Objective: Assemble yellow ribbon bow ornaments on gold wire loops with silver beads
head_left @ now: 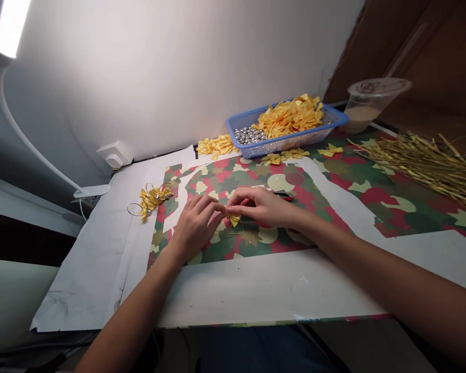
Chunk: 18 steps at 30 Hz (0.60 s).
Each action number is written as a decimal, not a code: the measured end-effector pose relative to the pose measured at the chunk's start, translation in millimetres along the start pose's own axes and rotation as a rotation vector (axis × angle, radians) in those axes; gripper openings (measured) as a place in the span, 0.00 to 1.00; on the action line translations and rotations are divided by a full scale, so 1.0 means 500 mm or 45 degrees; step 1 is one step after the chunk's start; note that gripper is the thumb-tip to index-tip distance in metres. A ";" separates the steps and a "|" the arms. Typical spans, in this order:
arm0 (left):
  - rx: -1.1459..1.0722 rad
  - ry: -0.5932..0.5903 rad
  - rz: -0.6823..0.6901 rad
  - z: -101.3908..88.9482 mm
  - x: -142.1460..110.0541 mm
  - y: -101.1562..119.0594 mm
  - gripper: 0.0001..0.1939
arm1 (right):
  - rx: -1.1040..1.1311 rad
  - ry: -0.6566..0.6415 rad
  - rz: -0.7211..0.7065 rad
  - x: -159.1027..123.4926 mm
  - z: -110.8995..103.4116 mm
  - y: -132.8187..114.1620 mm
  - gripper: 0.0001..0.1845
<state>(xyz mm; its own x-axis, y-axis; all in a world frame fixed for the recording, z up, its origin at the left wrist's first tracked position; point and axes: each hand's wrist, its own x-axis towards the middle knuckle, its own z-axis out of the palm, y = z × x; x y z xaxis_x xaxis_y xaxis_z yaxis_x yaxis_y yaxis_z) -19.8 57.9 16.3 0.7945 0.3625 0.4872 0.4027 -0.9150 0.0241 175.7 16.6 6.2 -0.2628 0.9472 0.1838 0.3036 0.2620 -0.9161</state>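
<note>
My left hand (197, 225) and my right hand (258, 206) meet over the middle of the patterned sheet (283, 241). Between their pinched fingertips is a small yellow ribbon bow (235, 219), partly covered by the fingers. A thin, pale gold wire bends out below it, above the sheet. Both hands are closed, thumb against fingers, and exactly which part each one grips is hidden. Just behind my right hand lies a tool with a black and red handle (283, 196), mostly covered.
Yellow bows with wire loops and silver beads (151, 201) lie at the left. At the back, a blue basket (252, 151) holds bows and silver beads, with loose bows (217, 147) beside it. Brown-gold stems (431, 166) and a lidded plastic cup (367, 106) stand right; a lamp (11, 31) shines left.
</note>
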 end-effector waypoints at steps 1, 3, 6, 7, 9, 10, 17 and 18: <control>0.005 0.020 -0.001 0.001 0.000 0.000 0.08 | 0.005 -0.007 0.016 0.000 -0.001 -0.003 0.12; 0.010 0.044 -0.012 0.002 0.000 0.000 0.07 | 0.001 -0.012 0.043 -0.001 -0.004 -0.008 0.13; 0.004 0.041 -0.049 0.003 0.000 0.001 0.07 | -0.019 -0.030 0.055 -0.002 -0.006 -0.011 0.12; -0.005 0.034 -0.063 0.004 0.000 0.002 0.07 | -0.027 -0.044 0.058 -0.002 -0.007 -0.011 0.11; -0.025 0.026 -0.084 0.005 -0.001 0.002 0.08 | -0.038 -0.057 0.075 -0.002 -0.006 -0.006 0.09; -0.037 0.021 -0.091 0.006 -0.001 0.002 0.08 | -0.040 -0.058 0.091 -0.002 -0.006 -0.002 0.08; -0.195 -0.071 -0.137 0.012 -0.001 0.001 0.07 | -0.086 -0.057 0.121 -0.003 0.001 0.010 0.05; -0.220 -0.081 -0.139 0.013 -0.001 0.001 0.06 | -0.094 -0.061 0.116 -0.003 0.001 0.010 0.05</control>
<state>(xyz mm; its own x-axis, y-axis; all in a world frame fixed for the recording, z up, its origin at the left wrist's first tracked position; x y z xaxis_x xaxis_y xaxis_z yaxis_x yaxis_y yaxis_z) -17.0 58.7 10.6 0.7797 0.4668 0.4173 0.4087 -0.8843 0.2256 177.0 16.3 1.3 -0.2736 0.9583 0.0821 0.3942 0.1896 -0.8993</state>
